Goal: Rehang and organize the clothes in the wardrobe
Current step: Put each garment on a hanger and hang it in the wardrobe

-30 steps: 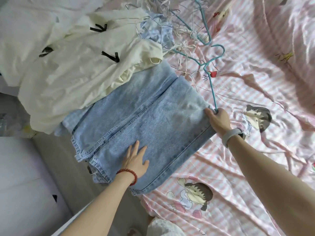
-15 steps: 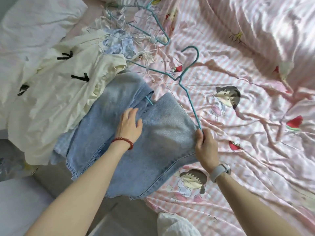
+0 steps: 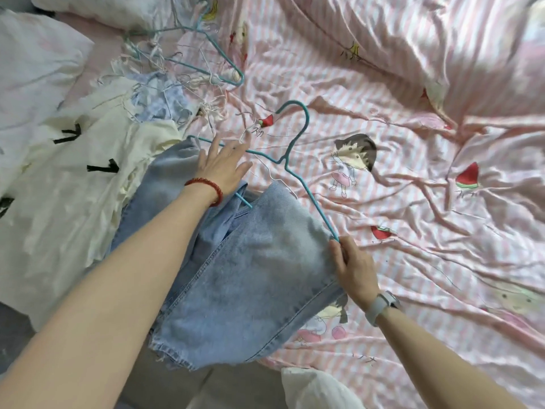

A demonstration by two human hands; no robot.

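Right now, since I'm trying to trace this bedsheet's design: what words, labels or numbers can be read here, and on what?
"スカ", read with some doubt: small handwritten-style characters printed on the pink striped bedsheet, just below the watermelon print by the teal hanger.
Similar scribbles beside the other fruit prints: too blurred to read.
Jeans, cream garment, watch: no text visible.

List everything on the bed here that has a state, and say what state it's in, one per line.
Jeans: folded over the bar of the teal hanger, lying on the bed.
Teal hanger: flat on the sheet, hook free.
Left hand: open, resting over the hanger's arm.
Right hand: pinching the hanger's corner and the denim.
Cream garment: crumpled, off any hanger.
Spare hangers: tangled in a pile.
Sheet: wrinkled.
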